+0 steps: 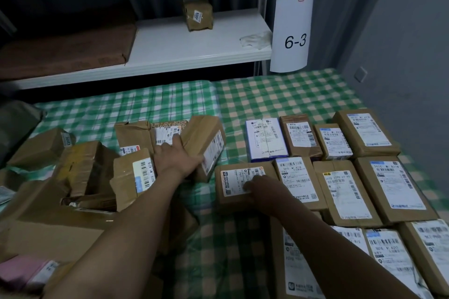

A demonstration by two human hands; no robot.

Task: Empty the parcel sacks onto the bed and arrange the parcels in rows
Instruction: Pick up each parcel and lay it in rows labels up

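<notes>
At the near right corner of the bed point(279, 94), the closest row of parcels point(379, 257) lies label-up. One row farther in, the right hand point(257, 185) rests its fingers flat on the end parcel point(233, 192), pressing rather than pinching, apparently settling it into line. Left of that, at mid-bed, the left hand point(177, 158) clasps a tilted parcel point(206, 143) between thumb and fingers, one edge raised off the sheet. An unsorted heap point(85, 177) crowds the bed's left half. Across the bed's right half a far row point(315, 138) is laid out. Beyond the bed, a lone box point(198, 16) sits on a white shelf point(170, 53) beside a "6-3" sign point(294, 39). Arranging is under way; next, the tilted parcel likely needs turning label-up and a slot beside the rows. No sack can be made out.
</notes>
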